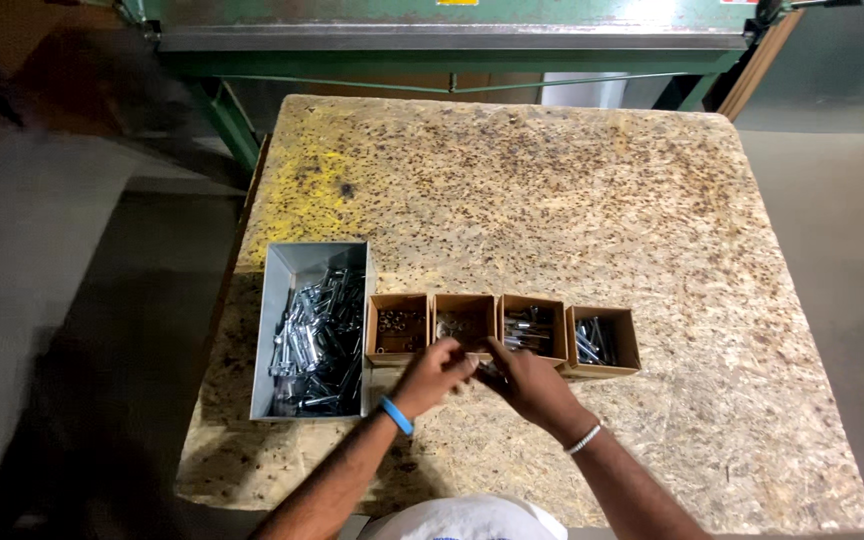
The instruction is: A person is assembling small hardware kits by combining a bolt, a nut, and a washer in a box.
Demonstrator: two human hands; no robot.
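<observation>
A grey metal bin (297,330) heaped with silvery bolts sits just left of the hands, and four small cardboard boxes (505,333) of sorted hardware line up just beyond them. The left hand (432,375) and right hand (529,385) meet fingertip to fingertip at the boxes' near edge, fingers curled; whether they pinch a small piece I cannot tell.

On a table (652,200), a large bin (287,290) of metal parts (320,340) sits left of a row of four small boxes (502,335), with two hands, left hand (432,375) and right hand (530,385), meeting just near of the row.
</observation>
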